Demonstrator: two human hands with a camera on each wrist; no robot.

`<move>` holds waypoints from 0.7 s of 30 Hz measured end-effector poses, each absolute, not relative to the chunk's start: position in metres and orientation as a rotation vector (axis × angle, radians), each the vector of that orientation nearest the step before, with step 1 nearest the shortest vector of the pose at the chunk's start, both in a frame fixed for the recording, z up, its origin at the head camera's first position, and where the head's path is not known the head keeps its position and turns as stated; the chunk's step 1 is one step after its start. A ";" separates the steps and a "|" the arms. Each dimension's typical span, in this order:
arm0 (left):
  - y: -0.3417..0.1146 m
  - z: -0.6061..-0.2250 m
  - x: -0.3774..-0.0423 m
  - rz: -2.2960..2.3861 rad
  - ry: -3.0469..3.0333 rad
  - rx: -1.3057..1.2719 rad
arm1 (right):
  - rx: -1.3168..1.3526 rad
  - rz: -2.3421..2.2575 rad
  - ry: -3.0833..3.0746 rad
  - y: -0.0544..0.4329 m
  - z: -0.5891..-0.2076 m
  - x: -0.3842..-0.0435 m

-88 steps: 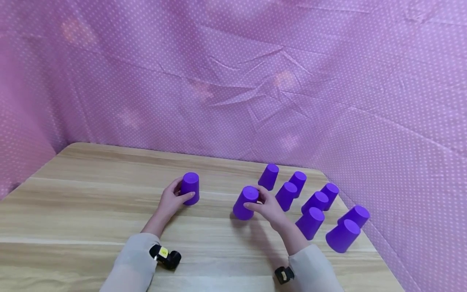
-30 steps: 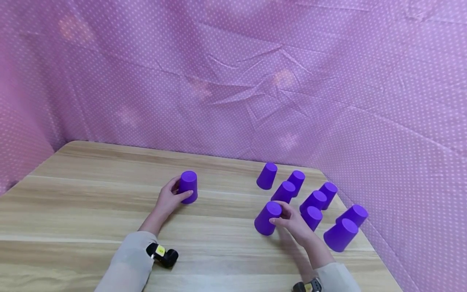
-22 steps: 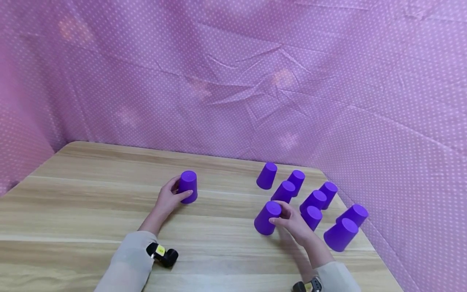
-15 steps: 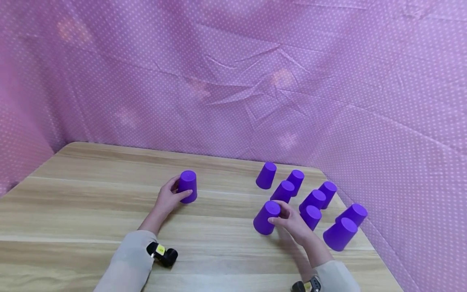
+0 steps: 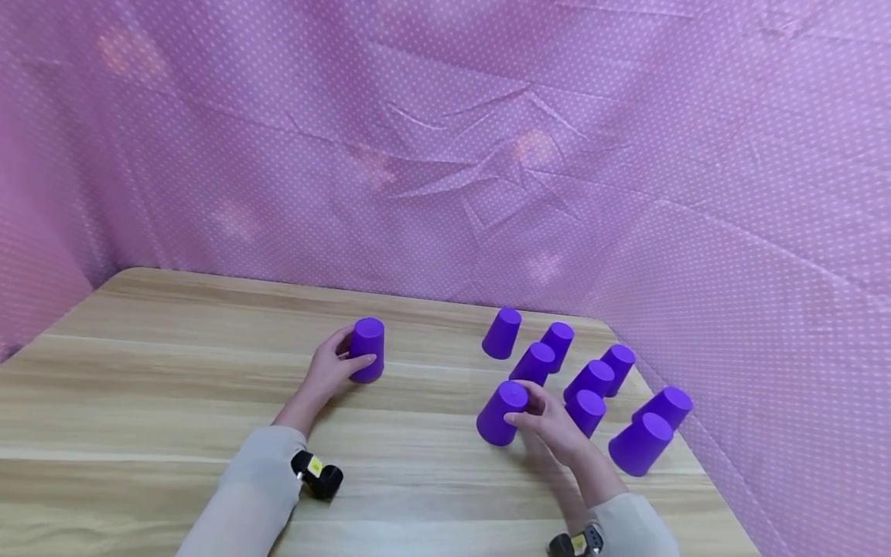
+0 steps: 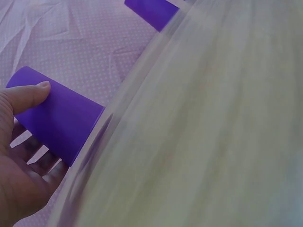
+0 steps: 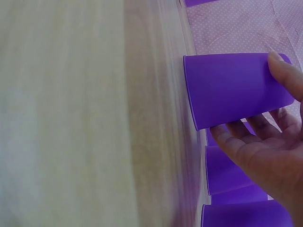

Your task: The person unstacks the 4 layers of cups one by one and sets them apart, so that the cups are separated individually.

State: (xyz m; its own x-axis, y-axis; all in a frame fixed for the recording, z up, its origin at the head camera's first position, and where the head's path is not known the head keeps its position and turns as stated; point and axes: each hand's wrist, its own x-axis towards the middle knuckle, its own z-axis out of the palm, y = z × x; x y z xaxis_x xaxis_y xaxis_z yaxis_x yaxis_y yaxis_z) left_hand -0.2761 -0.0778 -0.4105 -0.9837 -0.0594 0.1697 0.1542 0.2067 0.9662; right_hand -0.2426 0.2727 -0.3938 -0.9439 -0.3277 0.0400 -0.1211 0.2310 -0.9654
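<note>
My left hand (image 5: 330,367) grips an upside-down purple plastic cup (image 5: 367,352) near the middle of the table. In the left wrist view, the thumb lies across the side of that cup (image 6: 59,116) and the other fingers pass behind it; its rim is at or just above the tabletop. To the right, my right hand (image 5: 553,425) holds a second upside-down purple cup (image 5: 500,416) between thumb and fingers. The right wrist view shows this cup (image 7: 232,87) with its rim close to the wood; whether it touches is hard to tell.
Several more upside-down purple cups stand on the right of the wooden table (image 5: 174,371), among them one at the back (image 5: 501,334) and one at the front right (image 5: 640,445). A pink dotted cloth (image 5: 418,155) hangs behind and beside the table.
Since the earliest frame, my right hand has moved its cup to the right and nearer to me. In the last half second my left hand has shifted its cup slightly right.
</note>
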 end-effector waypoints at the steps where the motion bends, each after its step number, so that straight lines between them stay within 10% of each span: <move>1: -0.075 -0.409 -0.277 -1.878 -2.299 -0.099 | -0.430 -1.798 2.322 0.273 -0.394 -0.243; 21: -0.003 -0.399 -0.302 -1.961 -2.289 -0.185 | -0.415 -1.847 2.292 0.274 -0.395 -0.244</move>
